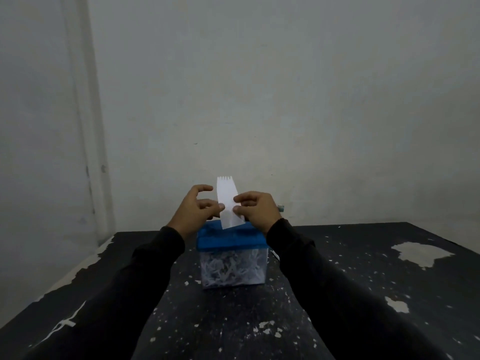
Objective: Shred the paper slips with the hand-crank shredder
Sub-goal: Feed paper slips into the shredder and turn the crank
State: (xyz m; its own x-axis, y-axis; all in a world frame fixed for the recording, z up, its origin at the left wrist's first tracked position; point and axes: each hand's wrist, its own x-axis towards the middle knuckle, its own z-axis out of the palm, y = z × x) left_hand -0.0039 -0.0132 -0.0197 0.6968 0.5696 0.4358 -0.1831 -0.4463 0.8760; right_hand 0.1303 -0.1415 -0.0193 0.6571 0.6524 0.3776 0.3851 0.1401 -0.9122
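A small hand-crank shredder [232,241] with a blue lid and a clear bin full of white shreds stands in the middle of the black table. A white paper slip [225,197] is held upright over the lid, its top edge cut into short teeth. My left hand [193,207] pinches the slip's left edge between thumb and finger. My right hand [255,206] pinches its right edge. Both hands hover just above the lid. The crank is mostly hidden behind my right hand; a bluish tip [281,208] shows at its right.
The black table [363,268] has worn, flaking paint and pale patches. Its left edge runs diagonally near a wall corner. A bare grey wall rises close behind the shredder.
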